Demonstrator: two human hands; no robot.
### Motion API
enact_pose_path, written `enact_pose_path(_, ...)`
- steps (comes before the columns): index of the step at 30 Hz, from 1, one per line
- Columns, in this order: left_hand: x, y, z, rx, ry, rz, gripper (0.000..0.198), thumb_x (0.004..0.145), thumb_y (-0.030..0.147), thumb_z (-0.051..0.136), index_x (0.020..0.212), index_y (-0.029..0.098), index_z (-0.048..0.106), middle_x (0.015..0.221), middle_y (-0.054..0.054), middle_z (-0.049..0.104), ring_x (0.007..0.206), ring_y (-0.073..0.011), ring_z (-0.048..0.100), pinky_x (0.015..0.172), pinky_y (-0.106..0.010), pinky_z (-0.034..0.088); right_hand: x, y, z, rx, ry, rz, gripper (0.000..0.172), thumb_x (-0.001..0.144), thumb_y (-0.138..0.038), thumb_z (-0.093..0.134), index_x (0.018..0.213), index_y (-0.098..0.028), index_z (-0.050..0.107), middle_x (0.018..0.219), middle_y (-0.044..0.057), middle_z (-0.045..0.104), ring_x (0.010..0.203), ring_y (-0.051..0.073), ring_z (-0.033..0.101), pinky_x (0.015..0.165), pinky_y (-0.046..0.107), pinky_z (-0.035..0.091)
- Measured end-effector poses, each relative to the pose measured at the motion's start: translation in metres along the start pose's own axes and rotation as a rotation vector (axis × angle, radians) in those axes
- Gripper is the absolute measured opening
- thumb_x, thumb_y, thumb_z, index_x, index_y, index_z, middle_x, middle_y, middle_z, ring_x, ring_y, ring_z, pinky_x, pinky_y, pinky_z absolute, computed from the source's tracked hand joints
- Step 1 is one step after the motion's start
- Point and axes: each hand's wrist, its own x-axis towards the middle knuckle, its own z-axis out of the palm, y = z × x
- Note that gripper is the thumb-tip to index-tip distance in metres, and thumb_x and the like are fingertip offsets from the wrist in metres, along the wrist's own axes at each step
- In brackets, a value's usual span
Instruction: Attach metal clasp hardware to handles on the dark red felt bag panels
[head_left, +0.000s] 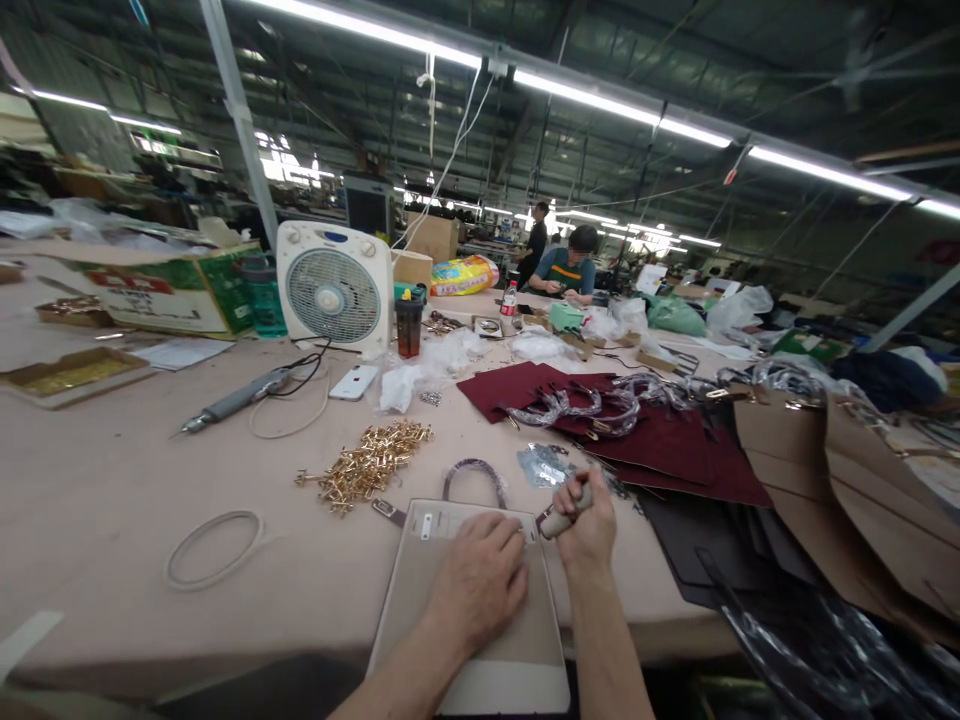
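A beige bag panel with a pale edge lies at the table's front, its lower end past the edge. Behind its top stands a dark handle in clear wrap. A small metal plate sits at its upper left, and a strap with a gold buckle sticks out there. My left hand rests on the panel's upper right, fingers lying on the surface. In my closed right hand is a hand tool with a thick beige-grey handle, held slanted beside the panel's top right corner; its tip cannot be made out.
Gold fittings lie piled beyond the panel, near silver plates. An electric screwdriver, phone and box fan stand or lie farther left. Maroon panels cover the right. A co-worker sits across.
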Motion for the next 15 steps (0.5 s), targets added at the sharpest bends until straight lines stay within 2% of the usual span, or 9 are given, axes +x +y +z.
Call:
enact_pose_path(5,0.001,0.0,0.001,0.031,-0.013,0.0,0.027,0.09,0.022,0.067,0.116,0.025,0.063,0.128,-0.007,0.068,0.122,-0.0318,0.056,0.107,-0.052,0.044,0.016,0.018,0.018,-0.059,-0.024,0.008,0.038,0.079,-0.053,0.077,0.084,-0.019,0.06,0.058,-0.011,0.044,0.041,0.005,0.036,0.039,0.017,0.028)
enact_pose_path(10,0.001,-0.001,0.002,0.035,-0.014,-0.005,0.026,0.089,0.022,0.068,0.115,0.026,0.063,0.126,-0.007,0.068,0.121,-0.0313,0.057,0.106,-0.052,0.045,0.021,0.034,0.019,-0.086,-0.052,0.054,0.04,0.081,-0.056,0.075,0.081,-0.019,0.058,0.053,-0.012,0.04,0.036,0.004,0.031,0.034,0.016,0.023)
enact_pose_path(15,0.001,-0.002,0.003,0.026,-0.008,-0.009,0.025,0.089,0.021,0.068,0.114,0.025,0.064,0.127,-0.007,0.067,0.121,-0.0307,0.057,0.106,-0.051,0.045,0.02,0.039,0.018,-0.086,-0.107,0.127,0.04,0.081,-0.055,0.076,0.077,-0.019,0.057,0.051,-0.012,0.04,0.035,0.003,0.029,0.033,0.014,0.021)
